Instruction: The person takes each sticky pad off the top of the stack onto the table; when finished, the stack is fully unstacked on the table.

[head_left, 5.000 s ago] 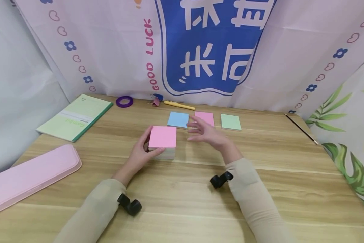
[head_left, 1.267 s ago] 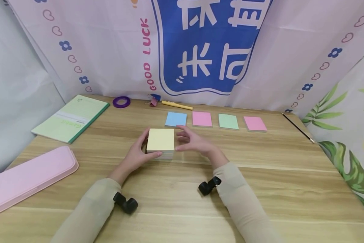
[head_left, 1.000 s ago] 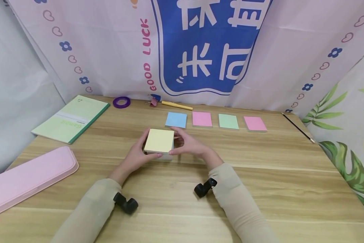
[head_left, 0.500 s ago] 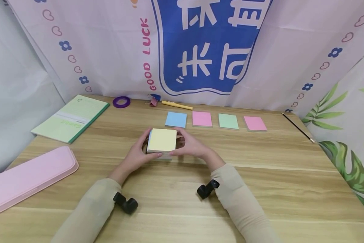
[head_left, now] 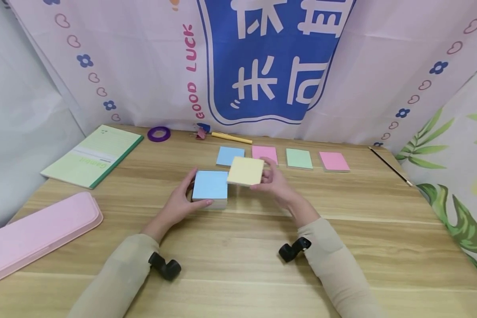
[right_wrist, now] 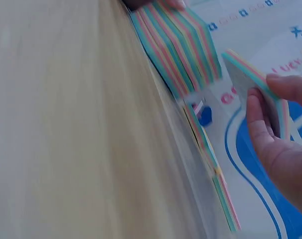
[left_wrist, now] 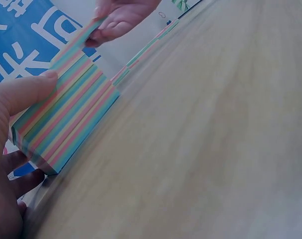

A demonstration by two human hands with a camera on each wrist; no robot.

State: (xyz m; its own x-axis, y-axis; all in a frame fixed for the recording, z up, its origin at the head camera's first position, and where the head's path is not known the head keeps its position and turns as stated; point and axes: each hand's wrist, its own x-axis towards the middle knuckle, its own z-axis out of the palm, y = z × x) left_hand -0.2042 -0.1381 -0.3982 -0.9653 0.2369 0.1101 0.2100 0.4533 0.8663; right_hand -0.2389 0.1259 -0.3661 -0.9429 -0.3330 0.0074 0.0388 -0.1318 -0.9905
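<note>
My left hand (head_left: pixel 179 199) grips the left side of a thick stack of sticky note pads (head_left: pixel 209 189), whose top sheet is blue. In the left wrist view the stack (left_wrist: pixel 66 117) shows many coloured stripes along its side, and the thumb presses its edge. My right hand (head_left: pixel 277 182) pinches a thin sticky note pad (head_left: pixel 246 171) with a yellow top, raised just right of the stack. The right wrist view shows this pad (right_wrist: pixel 255 84) between thumb and fingers. Behind lie a blue pad (head_left: pixel 229 155), a partly covered pink pad (head_left: pixel 264 153), a green pad (head_left: pixel 299 158) and another pink pad (head_left: pixel 334 161).
A green notebook (head_left: pixel 94 154) and a pink pencil case (head_left: pixel 39 236) lie at the left. Along the back are a purple tape roll (head_left: pixel 158 134), binder clips (head_left: pixel 202 130) and a yellow pen (head_left: pixel 232 138). A pencil (head_left: pixel 390 167) lies near the right edge.
The right hand has lifted the yellow-topped pad off the stack and moved it right, baring a blue top. Earlier, a second pink pad joined the back row. The left hand keeps its grip.
</note>
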